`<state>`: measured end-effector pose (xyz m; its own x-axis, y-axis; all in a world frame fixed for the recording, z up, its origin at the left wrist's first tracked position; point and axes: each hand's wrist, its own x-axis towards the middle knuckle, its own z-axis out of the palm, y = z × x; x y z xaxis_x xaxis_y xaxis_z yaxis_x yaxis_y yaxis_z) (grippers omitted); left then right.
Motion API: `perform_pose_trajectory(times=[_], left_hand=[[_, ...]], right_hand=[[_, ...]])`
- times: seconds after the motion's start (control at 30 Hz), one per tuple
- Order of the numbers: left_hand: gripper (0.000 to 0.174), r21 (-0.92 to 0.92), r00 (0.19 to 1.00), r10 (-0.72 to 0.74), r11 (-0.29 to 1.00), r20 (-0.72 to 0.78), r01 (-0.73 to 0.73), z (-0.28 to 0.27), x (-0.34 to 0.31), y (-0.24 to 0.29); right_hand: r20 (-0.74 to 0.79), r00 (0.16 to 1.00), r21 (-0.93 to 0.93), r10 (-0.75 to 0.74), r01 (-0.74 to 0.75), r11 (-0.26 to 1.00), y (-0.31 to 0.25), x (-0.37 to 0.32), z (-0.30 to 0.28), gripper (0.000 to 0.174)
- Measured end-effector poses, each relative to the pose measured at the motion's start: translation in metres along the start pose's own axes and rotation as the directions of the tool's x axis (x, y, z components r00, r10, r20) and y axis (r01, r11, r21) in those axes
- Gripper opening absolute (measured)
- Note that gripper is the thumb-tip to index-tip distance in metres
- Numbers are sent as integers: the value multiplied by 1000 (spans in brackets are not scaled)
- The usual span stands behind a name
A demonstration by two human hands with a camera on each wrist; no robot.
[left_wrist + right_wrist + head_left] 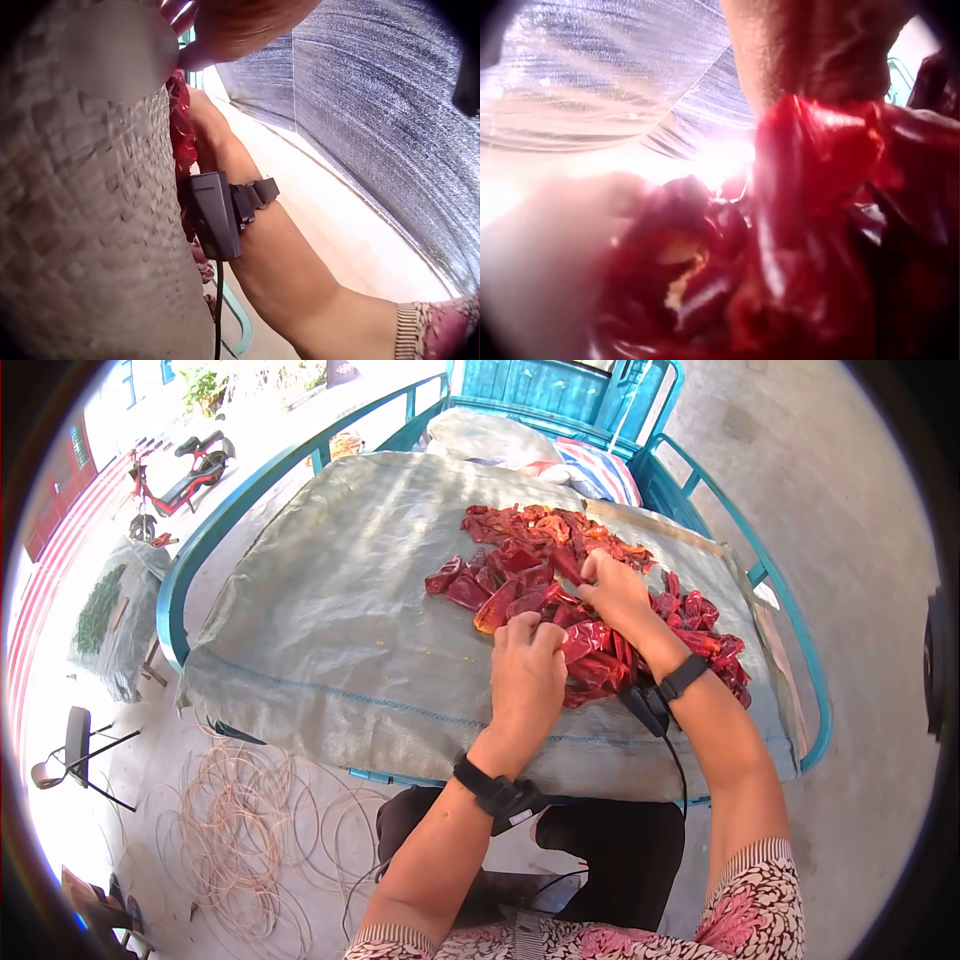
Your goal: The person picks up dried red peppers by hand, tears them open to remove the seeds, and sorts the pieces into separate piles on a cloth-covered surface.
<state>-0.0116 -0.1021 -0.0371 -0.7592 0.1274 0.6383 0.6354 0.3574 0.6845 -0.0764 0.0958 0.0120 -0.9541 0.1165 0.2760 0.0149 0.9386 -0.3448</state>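
Glossy dried red peppers (pixel 510 582) lie heaped on a grey woven sheet (pixel 330 590) in the head view. At the heap's near left edge is my left hand (pixel 530 670), fingers loosely bent, with its fingertips right at the peppers. Background shows between its thumb and fingers in the left wrist view. My right hand (pixel 618 598) reaches over the heap, its curled fingers and thumb pinching a dark red pepper (pixel 567 564). Shiny peppers (pixel 802 217) fill the right wrist view below the right hand (pixel 817 56), hiding its fingertips.
Flatter, orange-red peppers (pixel 545 525) form a band at the heap's far side. A teal cart rail (pixel 175 595) curves round the sheet, and sacks (pixel 495 440) lie behind it. Coiled strands (pixel 235 830) and a folding chair (pixel 78 750) are on the floor; a cable (pixel 682 775) hangs from the right wrist.
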Motion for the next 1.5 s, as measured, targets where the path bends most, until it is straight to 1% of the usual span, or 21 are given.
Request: perform_pose_trajectory(times=[0.07,0.17,0.27,0.3,0.37,0.4,0.5,0.57,0.6,0.67,0.73,0.8,0.87,0.93,0.97,1.03,1.1,1.23,1.33,1.43,1.5], left_hand=[[18,-11,995,-73,997,-62,72,-4,1,2],[15,-277,941,-338,902,28,332,-13,7,15],[26,-356,958,-284,899,-27,256,-4,4,10],[29,-366,965,-258,903,-38,226,-4,5,11],[31,-470,962,-274,847,16,249,-2,4,10],[33,-516,959,-280,816,42,261,-3,5,11],[29,-477,956,-284,831,75,285,-12,6,13],[26,-328,981,-193,926,20,188,-17,7,12],[25,-248,990,-142,959,0,137,-17,8,12],[21,-291,987,-159,943,24,159,-14,7,11],[21,-261,990,-140,956,-18,131,-10,5,8],[23,-148,990,-78,987,-119,60,-10,4,4],[28,53,975,-130,989,-181,141,-15,8,-2],[35,219,956,-154,953,-248,210,-21,9,-8],[33,264,956,-177,935,-234,237,-22,9,-11],[29,352,951,-224,891,-211,288,-21,11,-20],[23,399,973,-191,888,-130,228,-19,11,-29],[12,469,980,-199,863,-24,187,-22,12,-32],[14,377,968,-204,893,-143,244,-24,18,-24],[17,57,976,-149,986,-162,160,-31,22,-14],[18,-106,992,-95,991,-83,86,-35,23,-8]], right_hand=[[-91,995,69,45,-38,997,-10,-10,-15,23],[-205,979,264,1,55,963,-38,-43,-35,23],[-76,997,384,9,21,923,-63,-84,-38,25],[-49,996,434,-79,92,896,-68,-95,-34,25],[105,993,474,-55,-1,880,-80,-111,-34,25],[140,985,525,-100,12,851,-75,-113,-33,22],[44,997,617,-66,25,786,-53,-103,-32,21],[-189,982,575,-15,123,809,-47,-98,-31,22],[-216,976,565,-15,138,813,-50,-96,-34,23],[-152,987,560,-55,131,818,-49,-93,-38,24],[36,989,564,-140,96,820,-40,-90,-41,24],[-4,992,472,-129,115,874,-35,-86,-39,22],[-71,990,340,-121,139,930,-31,-80,-39,21],[-259,955,238,-144,207,949,-25,-72,-30,19],[-348,924,180,-159,233,956,-24,-70,-27,18],[-184,962,178,-202,235,956,-30,-69,-28,16],[-22,950,132,-313,313,941,-35,-67,-23,17],[-188,830,-150,-525,504,850,-62,-68,-11,22],[-251,799,-140,-546,528,838,-76,-66,-4,32],[-322,789,-41,-524,541,840,-93,-69,-10,40],[-331,788,18,-520,556,831,-93,-72,-12,42]])
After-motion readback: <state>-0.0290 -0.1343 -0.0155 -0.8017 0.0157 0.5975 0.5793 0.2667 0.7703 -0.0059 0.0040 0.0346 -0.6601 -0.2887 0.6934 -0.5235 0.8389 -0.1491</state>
